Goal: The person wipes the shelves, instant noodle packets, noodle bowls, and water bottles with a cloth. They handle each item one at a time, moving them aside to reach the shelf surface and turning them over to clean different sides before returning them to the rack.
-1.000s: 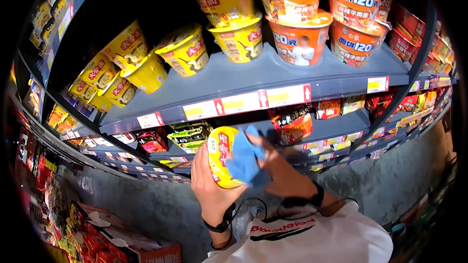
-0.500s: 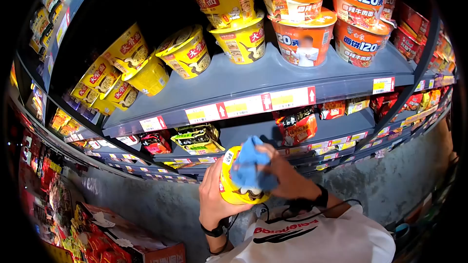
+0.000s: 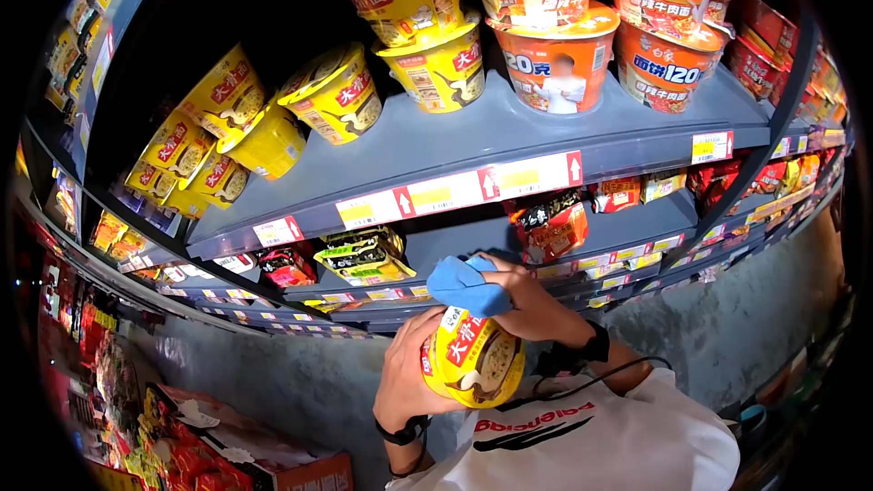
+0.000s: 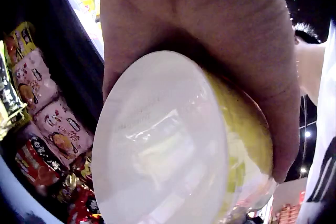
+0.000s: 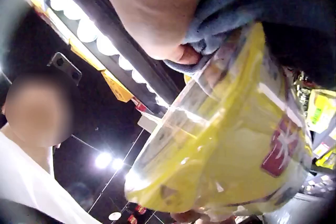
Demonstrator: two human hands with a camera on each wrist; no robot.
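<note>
Yellow noodle bowl (image 3: pixel 475 361) sits in the left hand (image 3: pixel 406 384), fingers curled round it. The right hand (image 3: pixel 526 302) squeezes a blue cloth (image 3: pixel 464 284) on its top. Behind is a grey shelf (image 3: pixel 455 141) of noodle bowls in a shop.
</note>
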